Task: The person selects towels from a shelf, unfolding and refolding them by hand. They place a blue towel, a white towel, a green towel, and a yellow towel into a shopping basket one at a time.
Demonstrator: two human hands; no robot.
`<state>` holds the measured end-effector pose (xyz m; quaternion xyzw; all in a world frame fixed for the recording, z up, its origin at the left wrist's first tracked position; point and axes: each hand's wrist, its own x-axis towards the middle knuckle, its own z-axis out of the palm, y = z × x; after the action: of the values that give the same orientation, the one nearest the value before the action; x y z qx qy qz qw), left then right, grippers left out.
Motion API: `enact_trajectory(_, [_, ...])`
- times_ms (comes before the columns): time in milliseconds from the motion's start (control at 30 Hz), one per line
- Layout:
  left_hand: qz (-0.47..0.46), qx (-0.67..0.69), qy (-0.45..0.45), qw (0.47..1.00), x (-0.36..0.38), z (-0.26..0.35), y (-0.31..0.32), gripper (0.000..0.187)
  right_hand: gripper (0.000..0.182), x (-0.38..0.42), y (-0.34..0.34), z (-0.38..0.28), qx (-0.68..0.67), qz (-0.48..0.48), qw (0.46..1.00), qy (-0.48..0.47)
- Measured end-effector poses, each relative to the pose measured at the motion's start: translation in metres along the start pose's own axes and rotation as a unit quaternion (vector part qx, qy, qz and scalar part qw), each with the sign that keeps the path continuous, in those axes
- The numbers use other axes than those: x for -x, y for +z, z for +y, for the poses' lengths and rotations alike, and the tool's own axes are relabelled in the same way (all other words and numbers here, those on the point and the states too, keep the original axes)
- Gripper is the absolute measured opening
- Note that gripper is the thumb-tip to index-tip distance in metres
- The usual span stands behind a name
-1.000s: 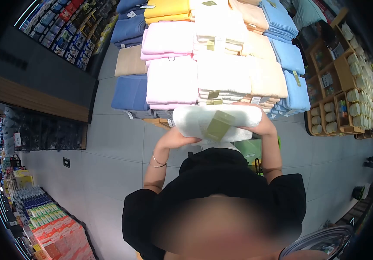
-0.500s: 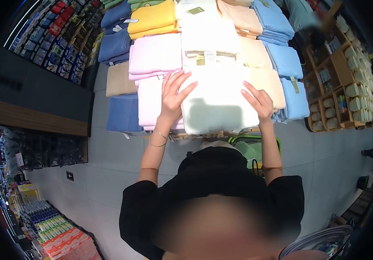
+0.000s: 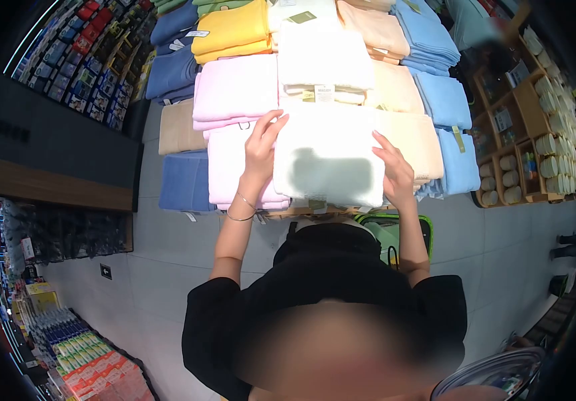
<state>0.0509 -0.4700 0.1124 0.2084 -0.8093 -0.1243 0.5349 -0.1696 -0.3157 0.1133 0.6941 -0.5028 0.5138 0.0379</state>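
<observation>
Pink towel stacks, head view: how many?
2 visible. The nearer pink stack sits left of the front white stack, partly covered by the left hand; the farther pink stack sits just beyond it, in front of the yellow stack. Others may be hidden.

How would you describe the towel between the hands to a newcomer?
Find the stacked rows of folded towels, then the front row by the wearer. Between the left hand and right hand lies the white towel. Unlike the pink towels and peach towels flanking it, it carries a broad grey shadow.
</observation>
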Motion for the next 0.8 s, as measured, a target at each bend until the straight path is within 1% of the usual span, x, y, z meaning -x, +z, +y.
enact_trajectory(67, [0.029, -0.003, 0.049, 0.998, -0.009, 0.003, 0.000, 0.036, 0.028, -0.008, 0.000, -0.018, -0.063, 0.086, 0.994, -0.004])
enact_trajectory(167, [-0.038, -0.043, 0.135, 0.989, -0.017, 0.005, 0.008, 0.042, 0.025, -0.027, -0.021, -0.033, -0.047, 0.063, 0.993, -0.088])
enact_trajectory(200, [-0.060, -0.036, 0.163, 0.984, -0.020, 0.015, 0.013, 0.051, 0.023, -0.036, -0.029, -0.040, -0.039, 0.084, 0.991, -0.093])
enact_trajectory(233, [-0.121, -0.067, 0.176, 0.975, -0.027, 0.029, 0.016, 0.050, 0.021, -0.043, -0.032, -0.038, -0.025, 0.120, 0.987, -0.106])
enact_trajectory(267, [-0.182, -0.098, 0.189, 0.960, -0.034, 0.044, 0.018, 0.049, 0.021, -0.053, -0.038, -0.041, -0.018, 0.125, 0.987, -0.099])
enact_trajectory(300, [-0.241, -0.128, 0.201, 0.941, -0.035, 0.055, 0.020, 0.049, 0.022, -0.065, -0.046, -0.046, -0.006, 0.107, 0.988, -0.112])
enact_trajectory(333, [-0.253, -0.035, 0.147, 0.956, -0.030, 0.063, 0.023, 0.049, 0.023, -0.078, -0.053, -0.050, 0.007, 0.089, 0.988, -0.126])
enact_trajectory(367, [-0.261, 0.058, 0.089, 0.959, -0.023, 0.072, 0.023, 0.049, 0.026, -0.093, -0.059, -0.052, 0.024, 0.046, 0.986, -0.158])
enact_trajectory(400, [-0.266, 0.149, 0.031, 0.952, -0.018, 0.079, 0.021, 0.049, 0.028, -0.104, -0.062, -0.053, 0.041, 0.004, 0.981, -0.191])
enact_trajectory(433, [-0.262, 0.253, -0.096, 0.927, -0.013, 0.083, 0.015, 0.047, 0.031, -0.112, -0.061, -0.054, 0.063, -0.070, 0.977, -0.191])
enact_trajectory(467, [-0.250, 0.349, -0.221, 0.876, -0.007, 0.085, 0.009, 0.045, 0.032, -0.117, -0.051, -0.052, 0.067, -0.125, 0.974, -0.179])
enact_trajectory(500, [-0.231, 0.436, -0.341, 0.800, -0.002, 0.083, 0.003, 0.044, 0.033, -0.120, -0.035, -0.049, 0.070, -0.182, 0.967, -0.165])
enact_trajectory(533, [-0.175, 0.489, -0.448, 0.728, 0.004, 0.069, 0.001, 0.046, 0.034, -0.121, -0.010, -0.041, 0.059, -0.182, 0.970, -0.152])
enact_trajectory(567, [-0.134, 0.517, -0.459, 0.710, 0.013, 0.053, 0.005, 0.051, 0.035, -0.116, 0.014, -0.030, 0.047, -0.182, 0.972, -0.139])
enact_trajectory(600, [-0.091, 0.535, -0.464, 0.700, 0.021, 0.037, 0.009, 0.049, 0.038, -0.108, 0.026, -0.020, 0.104, -0.235, 0.964, -0.073])
enact_trajectory(633, [-0.048, 0.553, -0.467, 0.689, 0.025, 0.028, 0.009, 0.047, 0.039, -0.098, 0.029, -0.013, 0.078, -0.242, 0.966, -0.036])
enact_trajectory(700, [-0.079, 0.493, -0.495, 0.711, 0.022, 0.027, 0.000, 0.045, 0.040, -0.084, 0.021, 0.008, 0.027, -0.255, 0.966, 0.033])
enact_trajectory(733, [-0.092, 0.463, -0.508, 0.720, 0.021, 0.028, -0.001, 0.046, 0.041, -0.079, 0.014, 0.014, 0.032, -0.249, 0.966, 0.066])
enact_trajectory(800, [-0.124, 0.418, -0.485, 0.758, 0.018, 0.027, 0.001, 0.051, 0.043, -0.059, -0.002, 0.016, 0.041, -0.242, 0.960, 0.137])
